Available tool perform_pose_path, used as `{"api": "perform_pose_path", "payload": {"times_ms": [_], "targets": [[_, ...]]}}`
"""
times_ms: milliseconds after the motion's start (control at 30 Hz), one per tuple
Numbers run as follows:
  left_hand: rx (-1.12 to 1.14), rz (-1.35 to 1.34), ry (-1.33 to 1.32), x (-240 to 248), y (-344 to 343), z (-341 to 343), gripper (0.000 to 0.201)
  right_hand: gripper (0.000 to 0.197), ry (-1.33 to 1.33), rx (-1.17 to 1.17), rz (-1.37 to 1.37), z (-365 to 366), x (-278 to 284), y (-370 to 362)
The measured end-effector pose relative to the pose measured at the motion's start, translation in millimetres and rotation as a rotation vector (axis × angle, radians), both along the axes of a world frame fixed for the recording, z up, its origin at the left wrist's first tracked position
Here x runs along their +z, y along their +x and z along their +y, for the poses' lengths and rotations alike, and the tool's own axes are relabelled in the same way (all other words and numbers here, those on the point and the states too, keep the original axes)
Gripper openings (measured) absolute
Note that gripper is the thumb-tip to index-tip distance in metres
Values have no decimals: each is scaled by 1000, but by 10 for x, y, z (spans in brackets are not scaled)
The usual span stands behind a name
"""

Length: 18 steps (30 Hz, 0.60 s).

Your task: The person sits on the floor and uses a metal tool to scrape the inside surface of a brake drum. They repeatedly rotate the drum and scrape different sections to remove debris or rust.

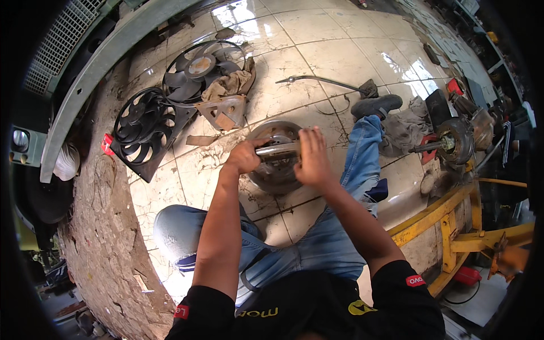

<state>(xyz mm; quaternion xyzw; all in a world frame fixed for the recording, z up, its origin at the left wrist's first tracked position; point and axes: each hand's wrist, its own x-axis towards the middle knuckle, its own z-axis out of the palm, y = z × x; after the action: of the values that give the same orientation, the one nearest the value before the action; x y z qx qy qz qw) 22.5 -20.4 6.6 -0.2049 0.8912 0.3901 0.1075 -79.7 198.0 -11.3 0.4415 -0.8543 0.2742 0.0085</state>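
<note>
A round, grey metal drum or wheel-like part lies on the tiled floor between my legs. Across its top is a shiny metal cylinder, its exact kind unclear. My left hand is closed around the left end of this cylinder, thumb side toward the drum's middle. At the other end, my right hand is raised with its fingers stretched out, the palm side against or very near the cylinder. Both hands hide parts of the drum's rim and centre.
Two black radiator fans lie front left, with a brown rag and a metal bracket beside them. Ahead is a thin black hose. To the right are a greasy hub assembly and a yellow metal frame.
</note>
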Motion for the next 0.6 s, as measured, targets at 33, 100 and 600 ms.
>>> {"api": "perform_pose_path", "payload": {"times_ms": [33,100,600], "targets": [[15,-34,4,41,-28,14,60,89,1,46,15,-48,101,175],[0,-1,-29,27,-74,18,62,89,10,88,14,-111,164,214],[-100,11,-28,85,-30,-21,69,99,214,32,-97,-387,408,46]]}}
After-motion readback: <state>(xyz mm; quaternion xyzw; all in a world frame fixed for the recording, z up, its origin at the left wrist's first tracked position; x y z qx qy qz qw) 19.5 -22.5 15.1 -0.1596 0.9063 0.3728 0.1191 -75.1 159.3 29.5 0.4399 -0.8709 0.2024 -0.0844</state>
